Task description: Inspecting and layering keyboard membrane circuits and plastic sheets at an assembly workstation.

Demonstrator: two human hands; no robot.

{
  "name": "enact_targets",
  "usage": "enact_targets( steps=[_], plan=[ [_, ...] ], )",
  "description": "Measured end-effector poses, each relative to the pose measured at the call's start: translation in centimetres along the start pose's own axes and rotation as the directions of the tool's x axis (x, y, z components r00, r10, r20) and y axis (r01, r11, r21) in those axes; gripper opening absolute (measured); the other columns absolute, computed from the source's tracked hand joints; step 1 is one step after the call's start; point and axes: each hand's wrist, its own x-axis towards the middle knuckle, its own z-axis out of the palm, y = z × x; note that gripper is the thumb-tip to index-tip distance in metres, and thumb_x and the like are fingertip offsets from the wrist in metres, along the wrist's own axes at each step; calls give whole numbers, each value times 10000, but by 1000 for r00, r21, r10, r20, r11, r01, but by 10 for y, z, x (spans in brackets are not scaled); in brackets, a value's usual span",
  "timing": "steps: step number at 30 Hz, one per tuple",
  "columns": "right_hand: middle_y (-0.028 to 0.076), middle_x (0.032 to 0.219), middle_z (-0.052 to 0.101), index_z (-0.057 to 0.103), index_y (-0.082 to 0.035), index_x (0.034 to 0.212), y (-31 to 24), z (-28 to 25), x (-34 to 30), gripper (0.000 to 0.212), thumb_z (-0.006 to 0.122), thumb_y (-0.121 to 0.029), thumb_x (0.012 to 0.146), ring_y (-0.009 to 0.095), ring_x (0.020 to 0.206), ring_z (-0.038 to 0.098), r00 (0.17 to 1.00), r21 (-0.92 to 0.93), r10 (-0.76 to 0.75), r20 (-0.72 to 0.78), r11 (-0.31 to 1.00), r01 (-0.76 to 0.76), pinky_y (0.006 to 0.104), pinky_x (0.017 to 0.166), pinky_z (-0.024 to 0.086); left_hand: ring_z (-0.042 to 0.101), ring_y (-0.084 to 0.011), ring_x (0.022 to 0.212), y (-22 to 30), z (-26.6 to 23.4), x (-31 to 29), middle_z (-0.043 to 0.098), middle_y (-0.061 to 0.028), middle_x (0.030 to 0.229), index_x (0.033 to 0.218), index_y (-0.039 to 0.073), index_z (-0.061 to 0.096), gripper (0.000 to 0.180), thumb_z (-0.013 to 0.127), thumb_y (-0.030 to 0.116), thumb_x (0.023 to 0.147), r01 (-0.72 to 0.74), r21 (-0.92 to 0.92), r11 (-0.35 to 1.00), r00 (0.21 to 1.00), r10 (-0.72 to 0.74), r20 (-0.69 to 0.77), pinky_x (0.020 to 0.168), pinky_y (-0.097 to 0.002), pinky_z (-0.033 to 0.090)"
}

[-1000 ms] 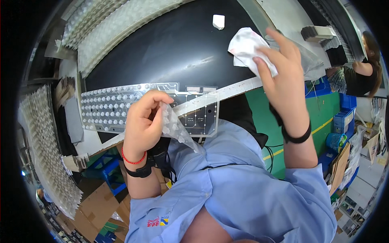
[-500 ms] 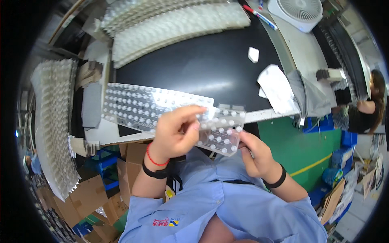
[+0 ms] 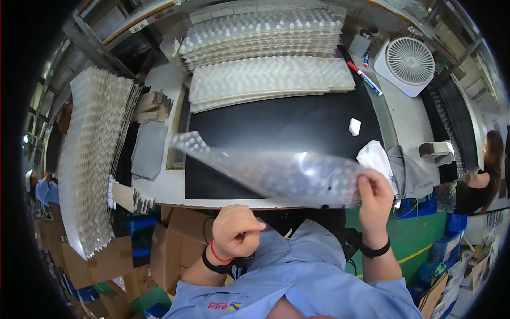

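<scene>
**Right hand pinching clear sheet by one end, left hand curled below bench edge**

Right hand [image 3: 375,198]: closed on the right end of the clear dotted sheet [image 3: 297,173], thumb on the near face, index bent over the edge. Thumb-index gap is just the sheet. Other fingers folded in behind; can't tell whether they touch it.

Left hand [image 3: 236,229]: fingers curled into a loose fist, thumb tucked in close to the index, which points right. Apart from the sheet, just on the near side of the bench edge. Inside of the curl is hidden.

Sheet: stretched across the near part of the black mat [image 3: 319,119], bowed, left end narrowed and kinked, lower right edge out over the white bench edge [image 3: 244,203]. Blurred, so can't tell where it touches the mat.

Around it: white cloth [image 3: 375,157] right behind the right hand, grey cloth [image 3: 415,174] beside that, small white block [image 3: 355,126] on the mat. Front sheet stack [image 3: 271,80] along the back of the mat, red-capped marker [image 3: 365,78] at its right end.
</scene>
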Motion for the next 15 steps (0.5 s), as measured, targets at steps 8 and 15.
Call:
enact_targets(
  steps=[8,15],
  plan=[
    [46,1030,691,609,28,1182,-2,-47,41,193,568,-57,1014,64,828,633,914,52,346,213,930,-365,216,707,511,509,-192,486,-9,-5,2,582,-61,650,876,21,666,274,556,-139,682,30,-25,999,998,-31,-54,469,-301,401],
    [104,1088,707,585,-13,1177,-33,-45,64,251,538,67,944,140,939,683,920,123,233,315,951,-283,279,805,579,524,-189,490,-19,-20,5,621,-60,678,882,24,665,260,555,-132,705,57,35,998,997,-54,-63,468,-301,407]
  ],
)
